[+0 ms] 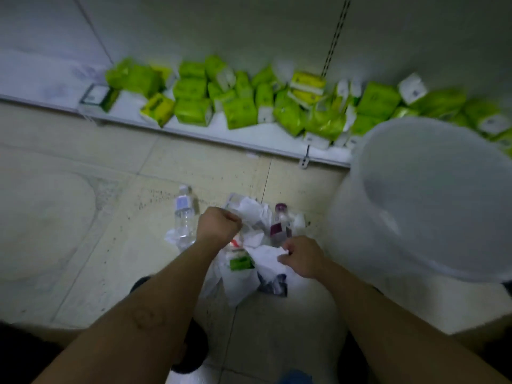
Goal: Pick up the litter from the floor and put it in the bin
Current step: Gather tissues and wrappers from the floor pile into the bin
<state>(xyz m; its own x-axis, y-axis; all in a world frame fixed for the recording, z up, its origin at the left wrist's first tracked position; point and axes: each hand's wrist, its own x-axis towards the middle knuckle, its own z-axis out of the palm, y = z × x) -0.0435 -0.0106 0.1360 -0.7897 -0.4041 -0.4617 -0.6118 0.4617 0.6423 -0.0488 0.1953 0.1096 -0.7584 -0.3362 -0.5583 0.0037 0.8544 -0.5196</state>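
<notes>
A heap of litter lies on the tiled floor in front of me: crumpled white paper point(253, 212), a clear plastic bottle point(184, 214), a bottle with a purple cap and label point(279, 223), a green-and-white wrapper point(241, 263) and a white plastic bag point(235, 284). My left hand point(219, 223) is closed on crumpled white paper at the heap's top. Lower right in the heap, my right hand point(302, 256) pinches another white paper sheet point(267, 259). The translucent white bin point(432, 195) stands just right of the heap, its mouth tilted towards me.
A low white shelf point(194, 128) runs across the back, loaded with several green and yellow tissue packs point(241, 112). A slotted metal upright point(335, 37) rises from it. Dark shoes point(194, 347) show below my arms. Speckled dirt marks the floor tiles.
</notes>
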